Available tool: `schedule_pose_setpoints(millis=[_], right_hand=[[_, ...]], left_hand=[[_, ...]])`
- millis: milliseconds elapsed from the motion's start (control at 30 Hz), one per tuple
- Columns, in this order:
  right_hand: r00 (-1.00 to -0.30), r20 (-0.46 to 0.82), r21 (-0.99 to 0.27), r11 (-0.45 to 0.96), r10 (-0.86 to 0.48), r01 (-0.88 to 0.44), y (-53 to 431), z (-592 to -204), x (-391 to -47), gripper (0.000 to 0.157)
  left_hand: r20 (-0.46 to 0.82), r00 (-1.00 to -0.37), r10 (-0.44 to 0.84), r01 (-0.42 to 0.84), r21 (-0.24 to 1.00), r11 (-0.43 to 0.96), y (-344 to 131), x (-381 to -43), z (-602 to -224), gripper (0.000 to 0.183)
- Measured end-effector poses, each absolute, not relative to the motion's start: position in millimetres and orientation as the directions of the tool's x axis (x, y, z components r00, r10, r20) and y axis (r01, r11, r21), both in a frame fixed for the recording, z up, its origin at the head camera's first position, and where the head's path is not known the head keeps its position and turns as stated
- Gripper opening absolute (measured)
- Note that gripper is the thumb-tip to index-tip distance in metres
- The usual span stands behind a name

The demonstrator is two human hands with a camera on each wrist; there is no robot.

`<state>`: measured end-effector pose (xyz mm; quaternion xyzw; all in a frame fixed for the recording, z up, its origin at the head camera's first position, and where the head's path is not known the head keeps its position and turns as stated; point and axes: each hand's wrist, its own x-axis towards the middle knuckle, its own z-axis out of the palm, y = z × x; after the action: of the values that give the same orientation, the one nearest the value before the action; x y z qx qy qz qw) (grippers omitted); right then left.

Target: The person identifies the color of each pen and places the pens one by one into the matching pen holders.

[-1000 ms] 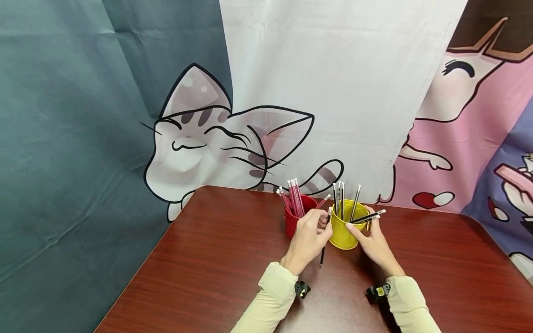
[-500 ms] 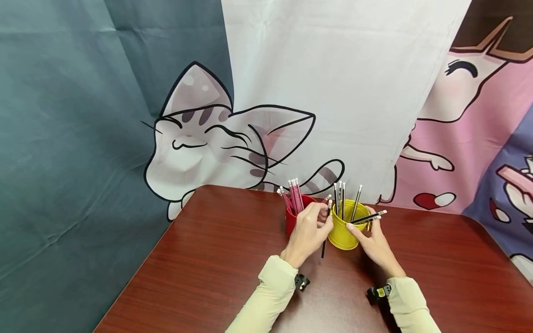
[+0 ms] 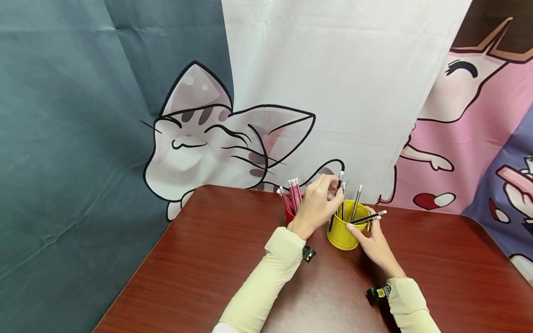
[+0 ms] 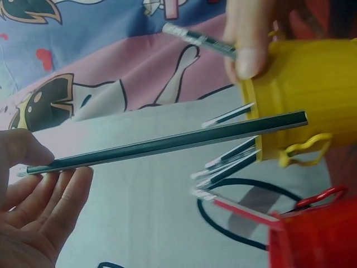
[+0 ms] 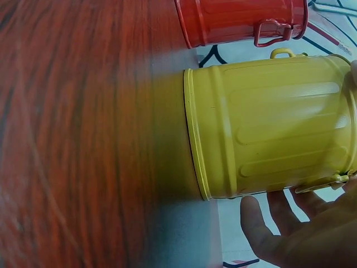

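My left hand point(image 3: 318, 202) pinches a black pencil point(image 4: 167, 143) near its eraser end. In the head view the pencil stands nearly upright, overlapping the left rim of a small yellow bucket point(image 3: 342, 238); its unsharpened lower end shows in the left wrist view. Several black pencils point(image 3: 356, 203) with white erasers stand in this bucket, some leaning far over to the right. Holding the bucket by its right side is my right hand point(image 3: 376, 245), thumb at the rim. Its other fingers point(image 5: 254, 215) show beside the bucket wall in the right wrist view.
Left of the yellow bucket, partly behind my left hand, a red bucket point(image 5: 237, 22) holds several pink pencils point(image 3: 295, 196). Both buckets stand near the back edge of a reddish-brown table point(image 3: 200, 259). A printed cartoon curtain point(image 3: 266, 92) hangs behind it.
My left hand has risen and moved right with the black pencil, from in front of the gap between the buckets to over the yellow bucket's left rim. My right hand stays in place.
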<state>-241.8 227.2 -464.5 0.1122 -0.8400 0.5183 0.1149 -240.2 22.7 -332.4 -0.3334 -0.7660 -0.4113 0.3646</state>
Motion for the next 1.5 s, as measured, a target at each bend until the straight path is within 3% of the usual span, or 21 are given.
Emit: schedule_pose_setpoints(millis=[267, 600, 1033, 1500], right_hand=[[-0.941, 0.331, -0.837, 0.436, -0.078, -0.33, 228, -462, -243, 0.067], [-0.957, 0.28, -0.855, 0.432, -0.079, -0.286, 228, -465, -241, 0.069], [-0.95, 0.304, -0.853, 0.423, -0.076, -0.306, 227, -464, -241, 0.068], [-0.951, 0.3, -0.852, 0.429, -0.07, -0.3, 225, -466, -240, 0.071]], left_hand=[[0.826, -0.521, 0.216, 0.818, 0.411, 0.401, 31, -253, -311, 0.014], [0.853, -0.461, 0.242, 0.837, 0.328, 0.439, 42, -267, -314, 0.016], [0.814, -0.506, 0.286, 0.835, 0.38, 0.398, 43, -271, -335, 0.017], [0.782, -0.539, 0.313, 0.806, 0.371, 0.462, 43, -264, -370, 0.011]])
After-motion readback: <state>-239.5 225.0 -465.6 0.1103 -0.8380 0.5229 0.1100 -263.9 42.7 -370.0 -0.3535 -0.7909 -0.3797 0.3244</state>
